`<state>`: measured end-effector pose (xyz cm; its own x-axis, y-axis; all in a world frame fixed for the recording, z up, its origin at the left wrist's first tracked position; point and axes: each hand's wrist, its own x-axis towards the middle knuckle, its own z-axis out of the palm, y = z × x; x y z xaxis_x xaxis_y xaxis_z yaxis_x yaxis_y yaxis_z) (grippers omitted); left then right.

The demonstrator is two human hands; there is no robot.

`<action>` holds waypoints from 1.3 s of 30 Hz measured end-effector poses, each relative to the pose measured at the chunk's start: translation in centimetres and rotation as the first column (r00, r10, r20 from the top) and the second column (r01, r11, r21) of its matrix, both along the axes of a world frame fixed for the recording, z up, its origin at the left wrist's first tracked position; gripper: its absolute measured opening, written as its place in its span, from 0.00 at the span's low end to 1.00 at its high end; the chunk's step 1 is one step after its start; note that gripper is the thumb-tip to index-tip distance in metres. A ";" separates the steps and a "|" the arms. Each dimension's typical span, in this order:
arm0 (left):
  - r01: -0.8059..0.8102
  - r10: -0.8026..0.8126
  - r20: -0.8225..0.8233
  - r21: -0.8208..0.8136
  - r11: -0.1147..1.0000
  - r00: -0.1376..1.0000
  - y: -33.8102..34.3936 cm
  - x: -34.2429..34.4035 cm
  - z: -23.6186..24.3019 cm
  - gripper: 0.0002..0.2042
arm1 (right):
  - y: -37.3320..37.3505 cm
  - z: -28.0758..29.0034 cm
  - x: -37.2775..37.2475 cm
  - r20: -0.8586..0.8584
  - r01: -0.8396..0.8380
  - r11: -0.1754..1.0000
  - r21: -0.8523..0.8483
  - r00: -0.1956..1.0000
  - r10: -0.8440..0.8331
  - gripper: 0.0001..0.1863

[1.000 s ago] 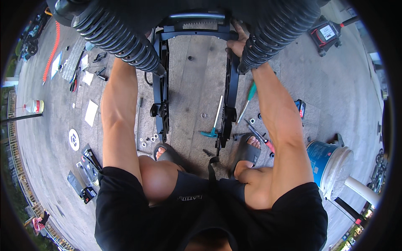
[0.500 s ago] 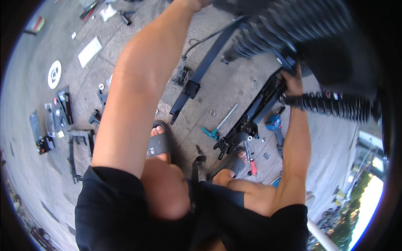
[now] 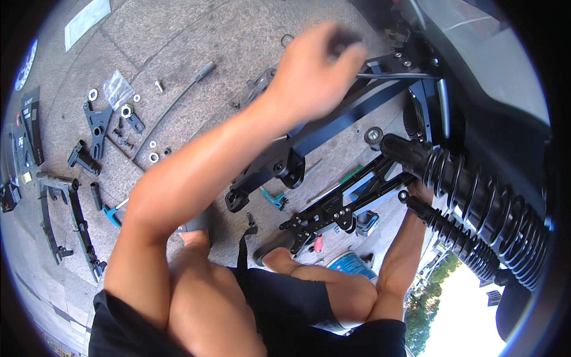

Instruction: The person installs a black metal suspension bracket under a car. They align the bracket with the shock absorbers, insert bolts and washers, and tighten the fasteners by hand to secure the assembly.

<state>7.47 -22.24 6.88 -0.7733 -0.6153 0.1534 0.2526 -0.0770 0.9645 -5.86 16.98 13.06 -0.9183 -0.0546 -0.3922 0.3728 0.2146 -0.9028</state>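
Two long black metal arms, like swingarm arms, reach out from the dark vehicle body (image 3: 476,107). Over the left metal arm (image 3: 324,134) is my left hand (image 3: 318,74), its fingers bent and smeared by motion; whether they touch anything I cannot tell. My right hand (image 3: 421,189) is wrapped round the far end of the right metal arm (image 3: 363,205), partly hidden behind a shock absorber. A large black coil-spring shock absorber (image 3: 470,193) slants across the right side. Below it hangs a thinner shock absorber (image 3: 450,234).
On the paving at left lie a black bracket (image 3: 98,128), several washers, a clear plastic bag (image 3: 118,89) and a black frame part (image 3: 74,208). Between the metal arms rests a teal-handled hex key (image 3: 275,199). A blue tub (image 3: 352,265) stands beside my right knee.
My view has swung closer to the vehicle. My left hand has come back from the upper edge and now shows above the left metal arm. My right hand stays on the right metal arm.
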 end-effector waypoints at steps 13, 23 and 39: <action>0.553 -0.477 0.355 -0.151 0.820 0.804 2.3 12.6 0.0 0.45 | 0.3 1.4 -1.5 0.078 -0.039 0.998 0.050 0.996 0.035 0.13; 0.519 -0.463 0.339 -0.092 0.850 0.819 4.1 12.4 1.3 0.44 | -0.1 1.3 -2.7 0.100 -0.068 0.996 0.052 0.993 0.063 0.13; 0.477 -0.411 0.356 -0.120 0.871 0.839 5.7 12.5 1.8 0.42 | 0.3 0.4 -4.2 0.100 -0.112 0.994 -0.016 0.989 0.113 0.13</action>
